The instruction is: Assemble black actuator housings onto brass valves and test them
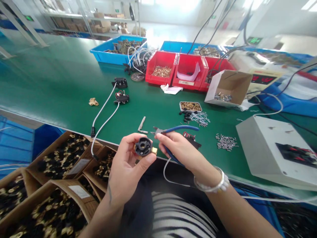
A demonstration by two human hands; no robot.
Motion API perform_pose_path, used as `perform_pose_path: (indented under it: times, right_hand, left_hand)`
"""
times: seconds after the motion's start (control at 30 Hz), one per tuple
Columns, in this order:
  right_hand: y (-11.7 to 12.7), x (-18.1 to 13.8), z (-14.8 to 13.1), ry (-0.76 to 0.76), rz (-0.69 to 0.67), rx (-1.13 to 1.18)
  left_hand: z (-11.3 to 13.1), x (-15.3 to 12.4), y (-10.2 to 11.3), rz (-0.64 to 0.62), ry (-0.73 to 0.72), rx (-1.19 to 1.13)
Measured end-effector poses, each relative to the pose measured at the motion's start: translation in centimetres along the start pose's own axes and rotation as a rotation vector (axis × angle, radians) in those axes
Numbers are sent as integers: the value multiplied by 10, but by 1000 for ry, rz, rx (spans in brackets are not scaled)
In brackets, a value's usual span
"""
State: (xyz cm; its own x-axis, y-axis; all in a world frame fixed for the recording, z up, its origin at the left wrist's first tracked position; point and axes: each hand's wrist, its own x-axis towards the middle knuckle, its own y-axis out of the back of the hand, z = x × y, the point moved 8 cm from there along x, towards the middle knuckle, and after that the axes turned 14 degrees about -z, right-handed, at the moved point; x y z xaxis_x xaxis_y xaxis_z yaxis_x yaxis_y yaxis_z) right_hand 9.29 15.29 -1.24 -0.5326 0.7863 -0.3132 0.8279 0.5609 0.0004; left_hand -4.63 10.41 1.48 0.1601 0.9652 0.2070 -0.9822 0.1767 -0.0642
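Observation:
In my left hand (pixel 128 165) is a round black plastic and brass fitting (pixel 144 146), its open face turned up and a brass stub showing on its right side. My right hand (pixel 179 148) grips blue-handled cutting pliers (pixel 158 131), the jaws pointing left just above the fitting but apart from it. Behind the left fingers an L-shaped metal piece (pixel 141 125) lies on the table. Partly hidden by my right wrist is a black part with red wires (pixel 193 140); a grey cable (pixel 166 175) hangs below that hand.
Red bins (pixel 160 77) and a blue tray (pixel 111 58) stand at the back. A small tin (pixel 190 106), wire pins (pixel 200 118) and screws (pixel 226 142) lie to the right, beside a grey box (pixel 269 152). Cabled black modules (pixel 122 97) sit left; cartons (pixel 84 195) of fittings stand below.

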Motion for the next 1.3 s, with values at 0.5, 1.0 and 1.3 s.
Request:
perform_pose_path:
  times: [0.5,1.0,1.3]
  right_hand:
    - [-2,4,28,286,108,332]
    - [30,-136,39,564,280,198]
    - [26,-146,60,468,315,551]
  left_hand:
    - [-1,-2,-17,14,-75,-26]
    - [-9,59,-122,-449,30,1172]
    - [-53,71,-151,-505,122,1250]
